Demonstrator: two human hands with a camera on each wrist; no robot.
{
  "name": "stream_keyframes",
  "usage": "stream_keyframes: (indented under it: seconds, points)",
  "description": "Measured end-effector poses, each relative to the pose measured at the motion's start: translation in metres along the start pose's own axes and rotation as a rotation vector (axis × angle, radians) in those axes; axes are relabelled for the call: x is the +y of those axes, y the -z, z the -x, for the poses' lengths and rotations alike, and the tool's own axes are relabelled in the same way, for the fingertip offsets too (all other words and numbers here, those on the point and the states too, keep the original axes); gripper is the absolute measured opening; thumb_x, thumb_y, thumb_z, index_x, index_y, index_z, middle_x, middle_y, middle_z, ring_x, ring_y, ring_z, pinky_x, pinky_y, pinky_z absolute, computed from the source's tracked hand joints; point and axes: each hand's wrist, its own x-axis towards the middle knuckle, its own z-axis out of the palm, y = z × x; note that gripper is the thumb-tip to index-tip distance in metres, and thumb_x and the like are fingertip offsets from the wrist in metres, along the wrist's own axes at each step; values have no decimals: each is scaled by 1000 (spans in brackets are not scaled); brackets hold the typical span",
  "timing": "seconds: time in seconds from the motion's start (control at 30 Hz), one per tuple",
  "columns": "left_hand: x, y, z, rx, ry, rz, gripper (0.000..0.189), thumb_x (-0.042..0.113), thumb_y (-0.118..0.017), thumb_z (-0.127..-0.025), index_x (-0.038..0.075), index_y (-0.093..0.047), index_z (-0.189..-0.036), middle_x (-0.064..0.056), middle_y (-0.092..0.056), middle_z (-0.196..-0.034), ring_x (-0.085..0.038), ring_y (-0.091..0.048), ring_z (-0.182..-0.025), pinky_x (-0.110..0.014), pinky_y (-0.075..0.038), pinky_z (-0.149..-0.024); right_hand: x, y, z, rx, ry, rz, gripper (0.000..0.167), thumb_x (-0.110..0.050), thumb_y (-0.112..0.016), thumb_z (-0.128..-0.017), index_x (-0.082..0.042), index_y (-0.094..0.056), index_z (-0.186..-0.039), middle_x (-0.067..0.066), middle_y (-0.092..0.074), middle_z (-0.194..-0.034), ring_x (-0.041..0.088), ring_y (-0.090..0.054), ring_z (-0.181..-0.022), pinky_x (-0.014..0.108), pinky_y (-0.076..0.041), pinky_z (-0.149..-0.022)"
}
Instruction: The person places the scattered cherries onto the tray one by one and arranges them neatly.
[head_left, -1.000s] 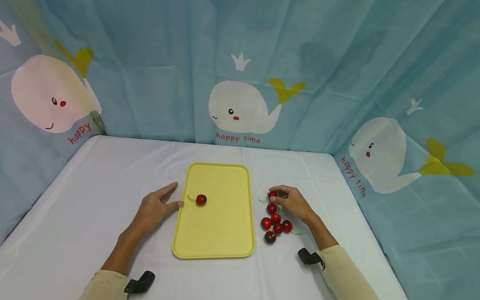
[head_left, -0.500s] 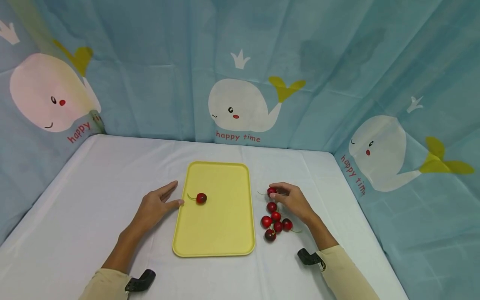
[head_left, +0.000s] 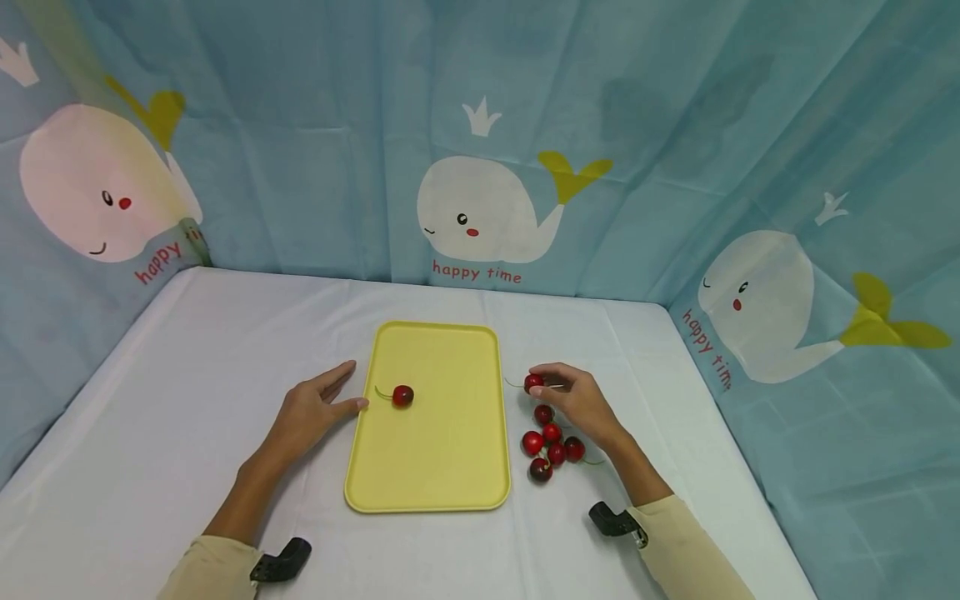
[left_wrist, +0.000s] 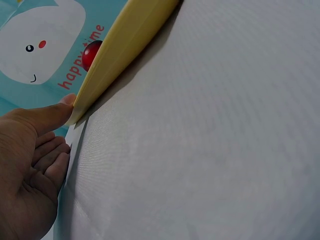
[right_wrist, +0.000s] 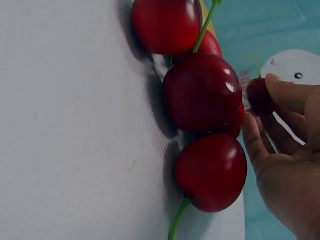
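My right hand pinches a dark red cherry between thumb and fingertips, its thin stem pointing left toward the tray. In the right wrist view the held cherry shows beyond the pile, clear of the other fruit. Just below this hand, several loose cherries lie in a cluster on the white cloth. My left hand rests at the left side of a yellow tray, fingers extended, thumb touching its rim. On the tray lies one cherry with its stem to the left.
A white cloth covers the table. Blue curtains printed with whales enclose the back and both sides. A black wrist device sits on the left sleeve, another black device on the right.
My right hand has lifted its cherry away from the cluster and shifted slightly left toward the tray. The left hand stays at the tray's rim.
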Motion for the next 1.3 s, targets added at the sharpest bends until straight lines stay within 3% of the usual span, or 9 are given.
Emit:
stream_keyframes:
  seconds: [0.43,0.73,1.07,1.3]
  points:
    - [-4,-2,-2,3,0,-20,84,33,-83,-94,5,-42,-162,-17,-45,-164,-36,-44,-152,-47,-41,-120,-18,-19,0,-52,37,-20,40,-30,-80,-97,-13,-72,-132,2,-77,-121,21,-76,-107,33,-65,-93]
    - [-3,-1,-1,3,-1,-18,85,35,-83,-94,5,-42,-162,-17,-45,-164,-37,-44,-152,-48,-41,-120,-31,-33,-2,-80,76,-38,38,-25,-82,-95,-10,-73,-129,6,-75,-121,22,-76,-102,29,-64,-90]
    - [-1,0,-1,-1,2,-10,85,34,-83,-94,5,-42,-162,-17,-45,-164,-37,-44,-152,-47,-41,-120,-41,-48,-2,-112,73,-43,36,-29,-82,-95,-17,-74,-128,0,-75,-121,19,-75,-103,39,-63,-99]
    - [0,0,-1,-2,9,-10,85,35,-83,-94,4,-42,-162,-18,-44,-164,-37,-43,-152,-47,-41,-120,-46,-58,-3,-136,107,-77,37,-26,-82,-96,-11,-73,-129,6,-74,-122,22,-75,-103,30,-65,-92]
